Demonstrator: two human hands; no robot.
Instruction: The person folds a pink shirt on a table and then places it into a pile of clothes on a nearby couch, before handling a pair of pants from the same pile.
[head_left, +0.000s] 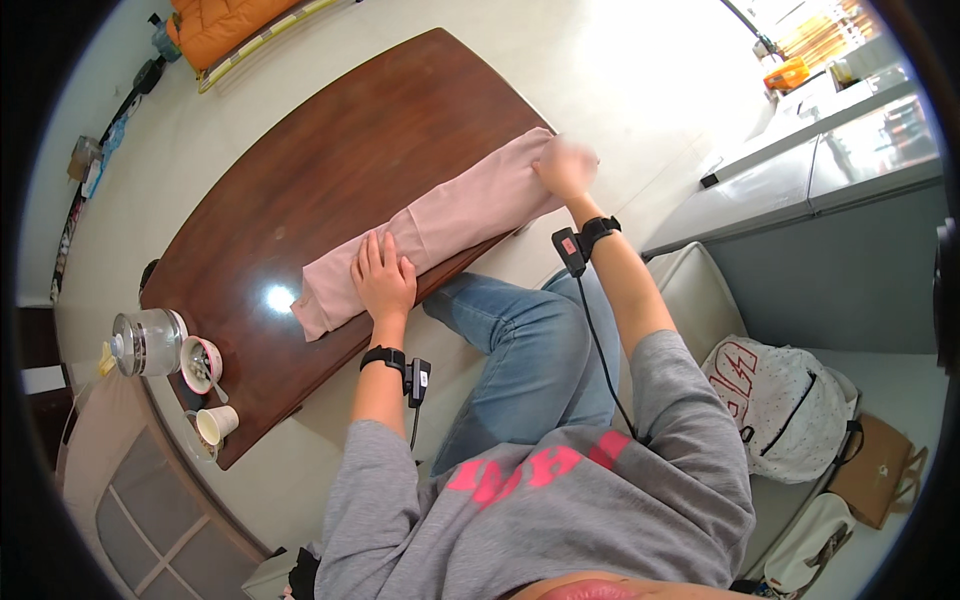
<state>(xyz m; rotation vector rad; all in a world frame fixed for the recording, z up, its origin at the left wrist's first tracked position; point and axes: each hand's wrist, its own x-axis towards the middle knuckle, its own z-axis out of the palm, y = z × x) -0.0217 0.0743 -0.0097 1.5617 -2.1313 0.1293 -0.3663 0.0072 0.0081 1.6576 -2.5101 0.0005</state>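
Note:
A long, folded pink cloth garment (472, 206) lies in a narrow strip along the near edge of the dark wooden table (337, 142). My left hand (384, 281) rests flat on its left part, palm down, fingers slightly spread. At the strip's right end, by the table corner, my right hand (568, 169) touches the cloth; its fingers are blurred, so their grip is unclear. Both wrists wear black straps with small cabled devices.
On the table's left end stand a glass kettle (150, 343), a bowl with a spoon (201, 365) and a paper cup (217, 425). A white backpack (780, 405) and brown bag (870, 469) sit to my right. An orange padded seat (225, 30) is beyond the table.

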